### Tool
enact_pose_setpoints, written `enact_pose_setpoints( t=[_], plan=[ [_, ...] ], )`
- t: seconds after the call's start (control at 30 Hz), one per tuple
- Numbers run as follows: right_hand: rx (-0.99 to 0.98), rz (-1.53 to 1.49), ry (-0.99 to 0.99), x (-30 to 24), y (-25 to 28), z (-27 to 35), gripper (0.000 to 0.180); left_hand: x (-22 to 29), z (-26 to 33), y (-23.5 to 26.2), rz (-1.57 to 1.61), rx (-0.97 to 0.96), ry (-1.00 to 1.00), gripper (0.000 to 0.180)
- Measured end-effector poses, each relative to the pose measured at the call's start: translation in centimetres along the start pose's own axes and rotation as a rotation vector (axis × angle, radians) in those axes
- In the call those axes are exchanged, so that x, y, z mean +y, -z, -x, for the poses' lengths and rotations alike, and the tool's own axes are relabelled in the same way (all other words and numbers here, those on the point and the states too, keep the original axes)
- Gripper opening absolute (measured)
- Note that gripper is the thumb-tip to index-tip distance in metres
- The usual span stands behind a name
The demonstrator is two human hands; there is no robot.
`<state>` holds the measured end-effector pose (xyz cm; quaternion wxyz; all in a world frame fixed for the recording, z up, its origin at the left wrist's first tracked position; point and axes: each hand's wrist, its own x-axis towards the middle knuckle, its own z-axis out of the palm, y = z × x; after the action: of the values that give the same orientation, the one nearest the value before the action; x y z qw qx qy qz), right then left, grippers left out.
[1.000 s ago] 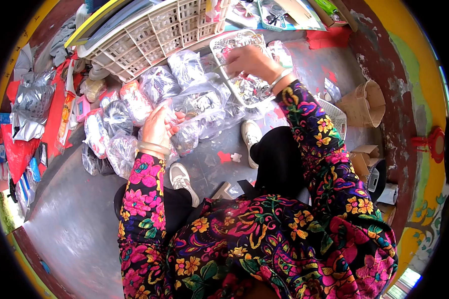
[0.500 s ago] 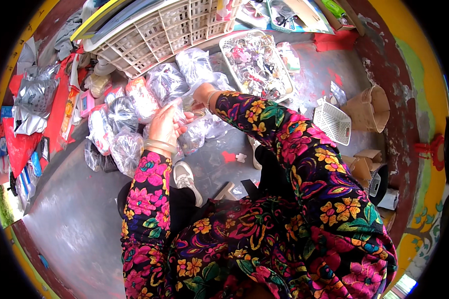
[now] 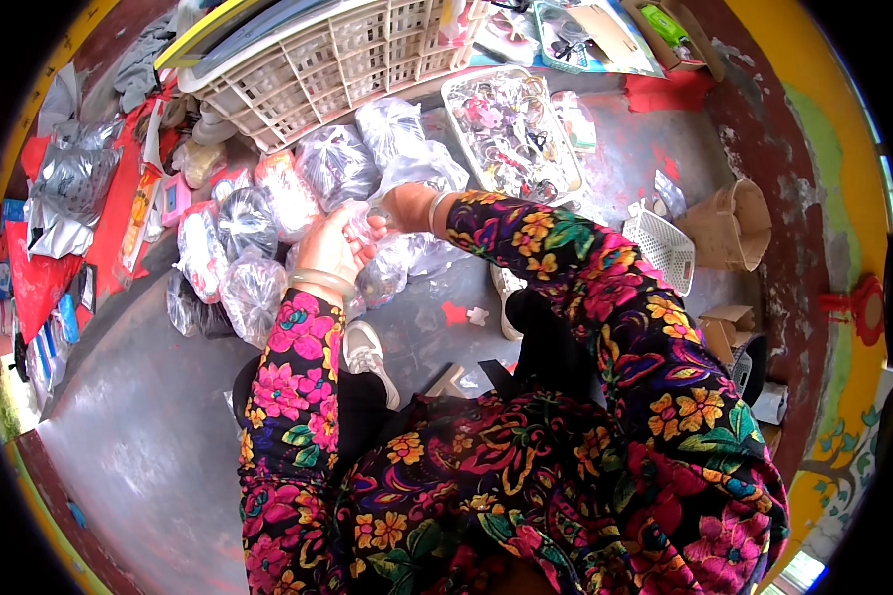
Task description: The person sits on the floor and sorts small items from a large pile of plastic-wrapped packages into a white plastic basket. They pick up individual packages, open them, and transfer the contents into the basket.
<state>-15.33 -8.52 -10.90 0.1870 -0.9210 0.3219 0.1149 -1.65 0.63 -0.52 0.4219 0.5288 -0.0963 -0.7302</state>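
Observation:
My left hand [image 3: 333,250] is closed on a clear plastic bag [image 3: 364,219], its fingers curled at the bag's gathered part. Just to the right, my right hand [image 3: 407,206] bends in toward the same spot, its fingertips closed at the plastic and partly hidden. Below both hands lies a filled clear bag [image 3: 385,270]. Another sheet of clear plastic [image 3: 431,167] spreads behind my right hand. Several more filled bags lie to the left, among them one with dark contents [image 3: 246,224] and one with orange and white contents [image 3: 284,194].
A white tray [image 3: 448,99] of hair ties and small accessories lies beyond my right hand. Behind the bags stands a large beige crate [image 3: 337,69]. On the right are a white perforated basket [image 3: 662,244] and a brown paper bag [image 3: 729,228]. My shoes [image 3: 366,352] stand near the bags.
My right hand has come slightly nearer to me and turned in, its fingertips now beside the left fingers. My left fingers have curled in more around the plastic.

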Motion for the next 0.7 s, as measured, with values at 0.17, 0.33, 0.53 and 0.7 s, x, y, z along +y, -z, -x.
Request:
enact_pose_setpoints(
  t=[0.17,0.33,0.53,0.7],
  plan=[
    [0.040,-0.158,0.036,-1.3,1.8,1.0,0.025,-0.3,-0.1,1.0,0.059,-0.087,0.013,0.024],
    [0.109,-0.442,0.000,3.6,8.8,4.5,0.025,-0.4,-0.3,0.3,0.032,-0.051,0.003,0.022],
    [0.146,0.160,-0.457,15.0,8.0,14.1,0.023,-0.5,-0.6,0.8,0.039,-0.063,0.009,0.021],
    [0.155,0.024,-0.540,15.0,5.8,17.8,0.031,-0.3,0.0,0.2,0.066,-0.031,-0.029,0.024]
  ],
)
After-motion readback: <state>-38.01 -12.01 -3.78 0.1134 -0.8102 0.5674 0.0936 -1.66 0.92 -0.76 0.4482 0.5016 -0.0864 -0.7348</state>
